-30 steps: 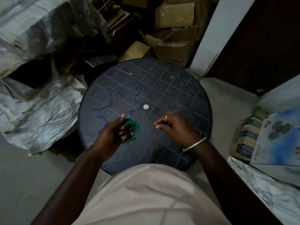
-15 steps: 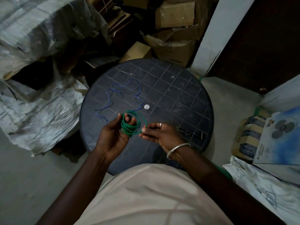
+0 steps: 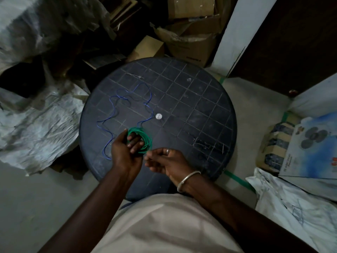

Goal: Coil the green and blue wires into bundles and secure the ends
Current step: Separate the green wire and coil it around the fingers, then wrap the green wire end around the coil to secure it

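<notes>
The green wire (image 3: 145,137) is wound in several loops around the fingers of my left hand (image 3: 125,152), which is shut on the coil above the near left part of the round dark table (image 3: 200,110). My right hand (image 3: 164,161) sits just right of and below the coil, its fingertips pinched at the coil's lower edge where the green wire end seems to be. The blue wire (image 3: 127,101) lies loose in wavy loops on the table's left half, running down under my left hand.
A small white disc (image 3: 158,116) marks the table's centre. Cardboard boxes (image 3: 189,39) stand behind the table, crumpled sacks (image 3: 40,121) lie at the left, and a fan box (image 3: 313,143) and white bags (image 3: 295,201) at the right.
My right hand has come in from the right to the coil and dropped to its lower edge. The green coil has grown rounder on my left fingers. The blue wire has not moved.
</notes>
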`<move>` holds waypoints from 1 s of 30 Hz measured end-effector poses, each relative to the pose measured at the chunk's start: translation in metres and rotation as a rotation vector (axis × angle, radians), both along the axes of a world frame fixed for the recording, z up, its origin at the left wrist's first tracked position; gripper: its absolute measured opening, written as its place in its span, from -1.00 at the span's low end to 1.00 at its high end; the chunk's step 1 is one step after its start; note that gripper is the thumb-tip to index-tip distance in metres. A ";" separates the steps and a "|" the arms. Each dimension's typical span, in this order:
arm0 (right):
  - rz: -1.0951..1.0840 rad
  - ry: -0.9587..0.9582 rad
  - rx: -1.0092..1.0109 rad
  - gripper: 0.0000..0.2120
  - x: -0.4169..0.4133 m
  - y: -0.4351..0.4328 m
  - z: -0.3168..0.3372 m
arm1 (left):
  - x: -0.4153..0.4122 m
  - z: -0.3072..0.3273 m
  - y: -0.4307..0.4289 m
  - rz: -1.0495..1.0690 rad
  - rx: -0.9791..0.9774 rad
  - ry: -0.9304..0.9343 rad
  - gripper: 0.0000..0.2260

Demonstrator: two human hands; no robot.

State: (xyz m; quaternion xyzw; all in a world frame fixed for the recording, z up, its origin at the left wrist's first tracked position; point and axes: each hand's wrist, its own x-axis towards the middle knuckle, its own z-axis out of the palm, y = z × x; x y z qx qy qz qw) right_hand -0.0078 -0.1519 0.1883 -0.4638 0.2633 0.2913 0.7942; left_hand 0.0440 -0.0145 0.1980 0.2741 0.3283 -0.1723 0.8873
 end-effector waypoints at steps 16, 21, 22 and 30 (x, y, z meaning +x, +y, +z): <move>0.271 0.081 -1.188 -0.90 -0.014 -0.135 -0.247 | -0.006 -0.001 0.018 -0.119 0.323 0.032 -0.54; 0.258 -0.028 -1.177 -0.68 -0.019 -0.140 -0.299 | -0.002 0.001 0.028 -0.101 0.269 0.011 -0.60; 0.239 -0.047 -1.171 -0.70 -0.019 -0.138 -0.297 | -0.002 0.002 0.028 -0.081 0.254 0.007 -0.64; -0.070 -0.037 -0.725 -0.78 0.005 -0.101 -0.152 | -0.009 0.005 0.017 0.021 0.574 0.038 -0.70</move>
